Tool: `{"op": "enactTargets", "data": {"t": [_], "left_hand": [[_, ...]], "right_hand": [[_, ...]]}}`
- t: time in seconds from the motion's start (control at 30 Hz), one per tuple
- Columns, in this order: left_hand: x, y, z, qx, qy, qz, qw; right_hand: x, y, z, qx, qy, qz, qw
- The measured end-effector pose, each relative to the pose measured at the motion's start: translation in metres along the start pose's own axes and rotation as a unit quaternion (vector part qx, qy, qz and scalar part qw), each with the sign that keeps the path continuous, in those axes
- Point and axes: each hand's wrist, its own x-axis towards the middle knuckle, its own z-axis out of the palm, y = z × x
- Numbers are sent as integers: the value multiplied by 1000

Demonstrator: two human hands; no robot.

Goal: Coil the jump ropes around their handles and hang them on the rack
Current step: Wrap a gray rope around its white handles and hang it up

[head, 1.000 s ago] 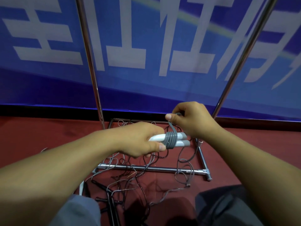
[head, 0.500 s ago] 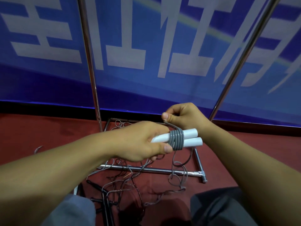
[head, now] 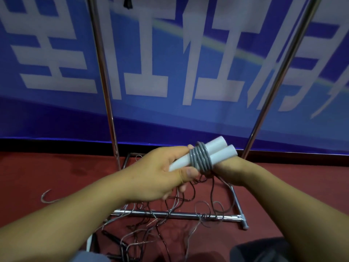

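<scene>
Here two hands work over a pair of handles. The left hand (head: 160,174) curls its fingers and thumb round the near ends of the two white handles (head: 215,151), which lie side by side and touching, tilted up and away to the right. Around both handles together, just beyond the left thumb, sits a band of grey rope (head: 201,158): about five or six turns can be counted, packed tight against one another. From under that coil a loose strand drops toward the floor. The right hand (head: 229,166) is just behind and under the coil, mostly hidden by the handles, so only its back and wrist show; whether its fingers are pinching the strand or spread cannot be told.

Below the hands, on the red floor (head: 56,173), lies a tangle of loose ropes (head: 170,220), some dark and some pale; their count cannot be made out, since the loops cross one another. They spill over and inside the base of the metal rack (head: 170,214), whose front bar runs across under the hands. Two uprights of the rack rise beyond the hands, one to the left of them and one to the right. One curved metal hook (head: 46,196) lies on the floor well to the left of the left forearm. Behind everything stands a blue banner (head: 170,53) with large white characters.
</scene>
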Motion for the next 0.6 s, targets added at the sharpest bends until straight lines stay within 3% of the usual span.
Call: {"op": "enactTargets", "data": {"t": [0.17, 0.4, 0.6], "left_hand": [[2, -4, -9, -59, 96, 6, 994], [4, -12, -15, -102, 196, -63, 973], [8, -15, -15, -116, 242, -95, 959]], "right_hand": [[6, -6, -2, 105, 42, 37, 993], [4, -13, -11, 177, 78, 32, 981], [-1, -13, -13, 171, 73, 9, 982]]}}
